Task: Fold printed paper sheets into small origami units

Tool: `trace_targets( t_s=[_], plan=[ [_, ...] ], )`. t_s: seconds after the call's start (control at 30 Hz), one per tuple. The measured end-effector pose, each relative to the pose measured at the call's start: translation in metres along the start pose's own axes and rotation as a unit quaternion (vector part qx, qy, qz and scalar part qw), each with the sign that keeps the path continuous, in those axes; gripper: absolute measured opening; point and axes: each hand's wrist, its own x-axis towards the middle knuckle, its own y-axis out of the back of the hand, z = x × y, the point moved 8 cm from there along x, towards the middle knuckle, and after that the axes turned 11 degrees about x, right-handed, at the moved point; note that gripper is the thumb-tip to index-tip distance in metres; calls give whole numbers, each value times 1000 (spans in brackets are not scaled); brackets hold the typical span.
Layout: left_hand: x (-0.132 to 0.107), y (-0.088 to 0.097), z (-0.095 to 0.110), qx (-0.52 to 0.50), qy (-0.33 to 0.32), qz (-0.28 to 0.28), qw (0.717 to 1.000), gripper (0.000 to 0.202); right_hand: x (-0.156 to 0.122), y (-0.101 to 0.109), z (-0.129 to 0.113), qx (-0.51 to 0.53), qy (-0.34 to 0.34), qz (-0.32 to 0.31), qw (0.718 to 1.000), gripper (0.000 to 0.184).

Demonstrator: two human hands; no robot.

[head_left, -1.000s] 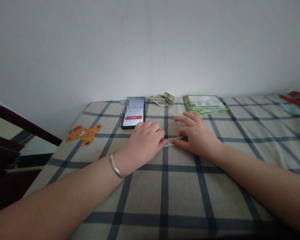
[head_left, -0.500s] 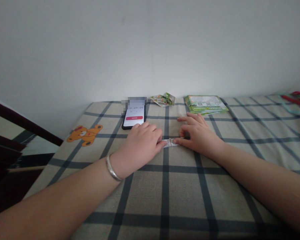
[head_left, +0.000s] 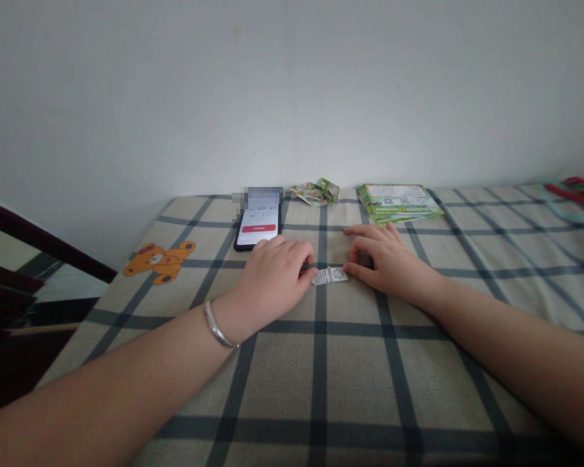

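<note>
A small strip of folded printed paper (head_left: pixel 331 276) lies on the checked cloth between my two hands, its white printed side up. At its left end is my left hand (head_left: pixel 279 269), fingers curled and thumb pressed in toward them. My right hand (head_left: pixel 384 256) pinches the opposite end between thumb and a bent index finger, while its other fingers reach forward. Part of each end of the strip is hidden by fingertips. A silver bangle (head_left: pixel 217 325) sits on my left wrist.
Behind my left hand lies a phone (head_left: pixel 259 228) showing a timer. Crumpled green wrappers (head_left: pixel 316 193) and a stack of green printed sheets (head_left: pixel 401 202) lie by the wall. A bear picture (head_left: pixel 160 261) is at left, red and green items (head_left: pixel 581 194) at far right.
My fingers have drawn slightly apart, so more of the folded paper shows between them. The view has shifted a little. Phone, wrappers and sheets stay in place.
</note>
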Motion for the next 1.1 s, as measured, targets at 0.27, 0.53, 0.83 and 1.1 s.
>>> trace_targets(
  t_s=[0.27,0.53,0.83,1.1],
  plan=[
    [-1,-5,7,38,-45,-28,998,12,1,0,3,5,-11,-11,1000,17],
    [-5,-2,11,48,-56,-8,997,17,1,3,1,8,11,0,1000,17],
    [0,2,8,-90,-60,7,994,21,-4,12,-18,63,85,6,994,20],
    [-2,4,12,-74,-89,20,993,22,-6,12,-35,52,121,11,991,15]
  ],
)
